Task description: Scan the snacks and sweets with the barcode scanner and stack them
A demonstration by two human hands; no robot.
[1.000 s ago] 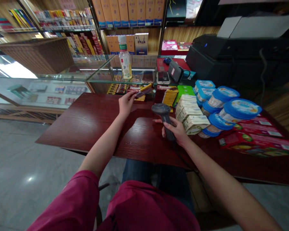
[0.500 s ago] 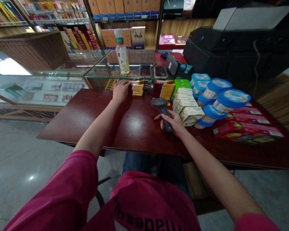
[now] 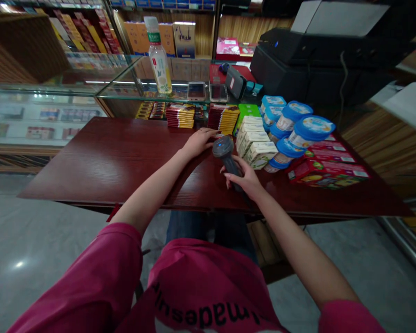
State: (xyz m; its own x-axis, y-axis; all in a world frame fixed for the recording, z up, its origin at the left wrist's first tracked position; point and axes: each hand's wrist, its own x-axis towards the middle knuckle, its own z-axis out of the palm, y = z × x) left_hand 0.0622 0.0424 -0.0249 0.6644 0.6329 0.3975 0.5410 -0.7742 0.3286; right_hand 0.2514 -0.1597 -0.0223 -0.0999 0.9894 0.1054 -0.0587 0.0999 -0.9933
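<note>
My right hand (image 3: 244, 179) is wrapped round the handle of a grey barcode scanner (image 3: 224, 153) held just above the dark red table (image 3: 100, 157). My left hand (image 3: 199, 141) lies flat on the table just left of the scanner's head, fingers stretched toward a stack of red and yellow bars (image 3: 223, 118). A second stack of such bars (image 3: 180, 115) stands further left at the table's back edge. Nothing shows in the left hand.
White cartons (image 3: 258, 147), blue-lidded tubs (image 3: 307, 132) and red packets (image 3: 327, 169) fill the right of the table. A glass counter (image 3: 125, 88) behind carries a drink bottle (image 3: 158, 58). A black machine (image 3: 319, 69) stands at the back right; shelves of boxes line the wall.
My left hand set a bar on the left stack, then drew back right and now rests beside the scanner. The right hand kept hold of the scanner.
</note>
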